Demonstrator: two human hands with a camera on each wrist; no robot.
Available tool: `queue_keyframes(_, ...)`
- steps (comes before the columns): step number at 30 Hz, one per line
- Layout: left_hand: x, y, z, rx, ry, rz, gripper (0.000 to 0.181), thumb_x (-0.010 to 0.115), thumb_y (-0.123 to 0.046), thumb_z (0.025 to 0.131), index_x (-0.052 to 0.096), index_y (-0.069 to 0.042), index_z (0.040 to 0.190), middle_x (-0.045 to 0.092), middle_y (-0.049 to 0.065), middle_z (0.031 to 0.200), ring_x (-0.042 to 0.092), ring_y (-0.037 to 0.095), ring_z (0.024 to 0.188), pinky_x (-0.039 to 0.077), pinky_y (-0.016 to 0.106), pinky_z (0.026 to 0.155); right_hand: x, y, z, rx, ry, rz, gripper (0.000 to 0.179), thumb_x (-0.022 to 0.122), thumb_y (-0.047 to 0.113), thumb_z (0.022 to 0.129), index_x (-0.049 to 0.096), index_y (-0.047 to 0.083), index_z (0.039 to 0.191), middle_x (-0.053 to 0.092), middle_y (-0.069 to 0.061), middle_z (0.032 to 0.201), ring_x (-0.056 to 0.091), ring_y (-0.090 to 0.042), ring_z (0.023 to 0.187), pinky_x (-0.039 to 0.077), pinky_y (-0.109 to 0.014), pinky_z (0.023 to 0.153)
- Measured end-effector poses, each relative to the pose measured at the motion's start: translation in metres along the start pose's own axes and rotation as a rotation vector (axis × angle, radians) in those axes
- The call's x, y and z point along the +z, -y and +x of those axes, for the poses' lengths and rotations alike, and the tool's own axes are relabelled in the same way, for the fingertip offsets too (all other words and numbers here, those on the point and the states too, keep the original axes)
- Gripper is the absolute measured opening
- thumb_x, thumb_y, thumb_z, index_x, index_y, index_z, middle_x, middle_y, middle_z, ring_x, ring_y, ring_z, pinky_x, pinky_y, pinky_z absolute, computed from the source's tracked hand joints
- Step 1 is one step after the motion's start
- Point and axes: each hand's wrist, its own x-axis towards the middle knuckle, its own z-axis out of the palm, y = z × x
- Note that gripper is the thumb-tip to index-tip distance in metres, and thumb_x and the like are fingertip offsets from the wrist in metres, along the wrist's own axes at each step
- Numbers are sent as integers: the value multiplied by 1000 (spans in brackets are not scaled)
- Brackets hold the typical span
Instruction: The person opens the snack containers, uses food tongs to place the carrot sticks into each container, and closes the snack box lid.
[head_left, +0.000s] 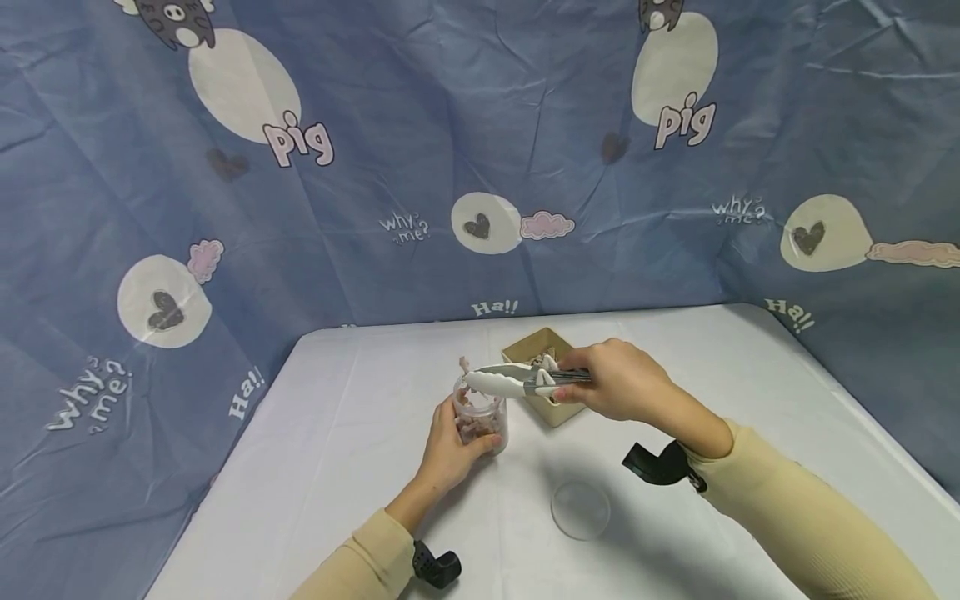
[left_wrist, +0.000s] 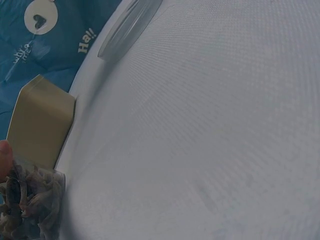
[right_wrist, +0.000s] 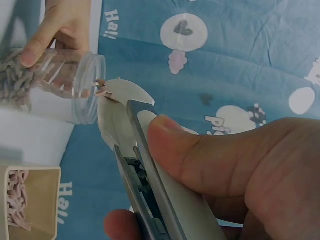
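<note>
My left hand (head_left: pixel 447 454) grips a clear plastic jar (head_left: pixel 480 427), thumb and fingers wrapped around its sides. Small pinkish-brown twisted pieces (right_wrist: pixel 20 77) fill the lower part of the jar. Steel kitchen tongs with white tips (head_left: pixel 497 382) are held in my right hand (head_left: pixel 622 382), thumb along one arm in the right wrist view. The tips are close together right at the jar's open mouth, pinching some of the pieces (right_wrist: pixel 102 90). Behind the jar, partly covered by the right hand and tongs, stands a beige box (head_left: pixel 553 412) holding similar pieces (right_wrist: pixel 19 200).
A clear round lid (head_left: pixel 581 510) lies flat on the white table (head_left: pixel 360 417), nearer to me than the jar and to its right. A blue printed cloth (head_left: pixel 390 167) hangs along the back and sides of the table.
</note>
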Motion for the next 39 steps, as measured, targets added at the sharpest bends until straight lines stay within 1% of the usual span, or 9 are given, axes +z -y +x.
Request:
queue_keyframes(3, 0, 1, -1, 1, -4, 0, 91, 81, -27, 81, 26, -3, 149, 38, 21, 145, 43, 38, 135, 39, 54, 113, 2, 1, 1, 10, 8, -26, 29, 77, 37, 83, 75, 17, 104, 74, 5, 86, 56, -11, 69, 45, -29, 58)
queue_keyframes(12, 1, 3, -2, -1, -7, 10, 91, 81, -28, 81, 27, -3, 149, 39, 21, 145, 41, 38, 137, 33, 58, 116, 6, 2, 2, -1, 14, -74, 20, 79, 34, 81, 73, 22, 96, 67, 10, 77, 53, -11, 67, 42, -29, 54)
queue_keyframes(16, 1, 3, -3, 6, -7, -8, 91, 81, -25, 81, 27, -2, 149, 38, 21, 146, 41, 38, 137, 36, 56, 115, 6, 4, 2, -2, 15, -85, 18, 79, 34, 81, 72, 22, 93, 65, 11, 73, 53, -10, 67, 42, -30, 54)
queue_keyframes(21, 1, 4, -3, 6, -7, -14, 90, 81, -25, 81, 27, -3, 150, 37, 21, 147, 42, 38, 136, 39, 55, 113, 2, 4, 2, 8, 21, -75, 22, 78, 36, 82, 73, 20, 97, 66, 10, 75, 54, -10, 67, 42, -30, 55)
queue_keyframes(26, -1, 4, -2, 4, -8, -2, 91, 81, -28, 81, 26, -4, 150, 38, 22, 146, 43, 39, 134, 39, 55, 112, -3, -2, 0, 61, -12, -54, 34, 76, 39, 84, 73, 16, 109, 73, 3, 89, 60, -14, 76, 49, -35, 62)
queue_keyframes(29, -2, 4, -1, 8, -9, 3, 91, 80, -29, 82, 26, -3, 150, 38, 22, 145, 45, 40, 132, 40, 55, 111, -3, -10, 2, 123, -18, -92, 34, 74, 40, 85, 71, 13, 107, 71, -1, 89, 63, -21, 81, 51, -42, 65)
queue_keyframes(33, -2, 4, -1, 6, -13, 0, 91, 81, -29, 81, 27, -3, 150, 38, 22, 145, 46, 41, 132, 41, 55, 111, 3, -23, 6, 205, 37, -151, 33, 72, 42, 86, 65, 10, 92, 64, -5, 83, 61, -25, 78, 49, -42, 63)
queue_keyframes(36, -2, 4, -1, 3, -12, -4, 91, 81, -29, 81, 27, -4, 150, 38, 22, 146, 45, 41, 133, 41, 55, 111, 7, -32, 12, 254, 113, -183, 35, 70, 43, 87, 60, 10, 82, 60, -5, 79, 57, -23, 72, 46, -38, 59)
queue_keyframes(39, -1, 3, 0, 7, -8, -6, 91, 81, -28, 81, 26, -4, 150, 38, 22, 145, 45, 41, 133, 40, 55, 112, 9, -38, 19, 289, 192, -217, 35, 69, 43, 87, 58, 11, 77, 59, -5, 77, 55, -22, 68, 45, -36, 56)
